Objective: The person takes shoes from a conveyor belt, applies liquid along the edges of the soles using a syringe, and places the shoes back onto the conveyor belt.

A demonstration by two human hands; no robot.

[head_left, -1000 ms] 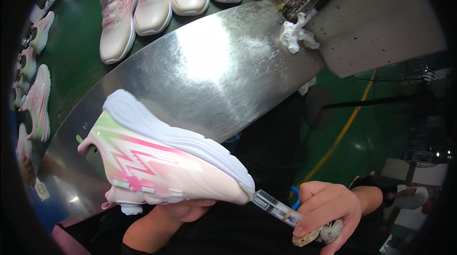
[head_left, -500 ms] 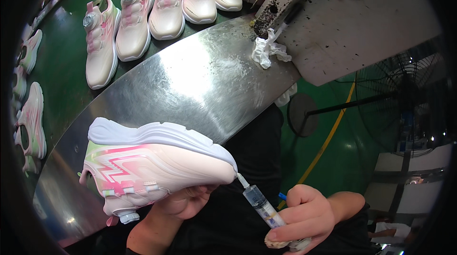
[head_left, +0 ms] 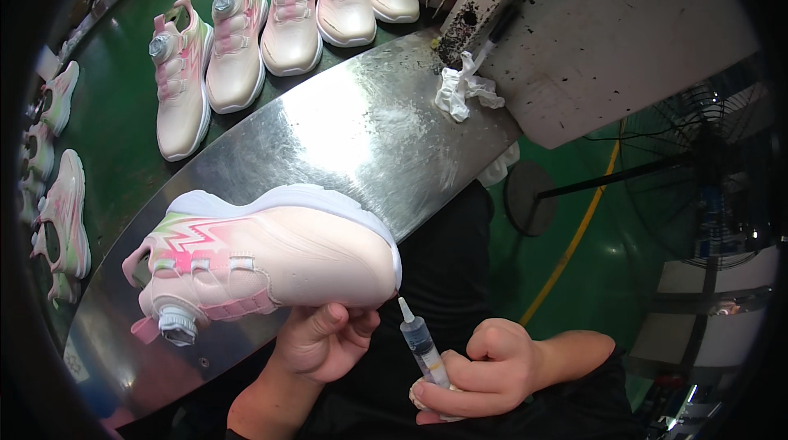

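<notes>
A pale pink sneaker (head_left: 320,255) with a white sole and a grey dial on its upper is tilted on its side, toe to the right. My left hand (head_left: 324,341) supports it from underneath near the forefoot, fingers partly hidden behind it. In my right hand (head_left: 497,370) is a clear plastic syringe (head_left: 420,341) with a narrow white nozzle. The nozzle points up at the toe, where sole and upper meet, with a small gap between. Some off-white wad (head_left: 417,395) shows by the right fingers at the syringe's lower end.
Similar sneakers (head_left: 234,46) stand in a row on a green surface beyond the metal ledge (head_left: 328,136); others (head_left: 61,210) lie at the far left. Crumpled white tissue (head_left: 460,91) rests by a stained pale panel (head_left: 616,46). A standing fan (head_left: 698,144) is at the right.
The sneaker has rolled so more of its upper and dial faces me. The syringe and right hand have shifted left, and the nozzle has come off the toe edge.
</notes>
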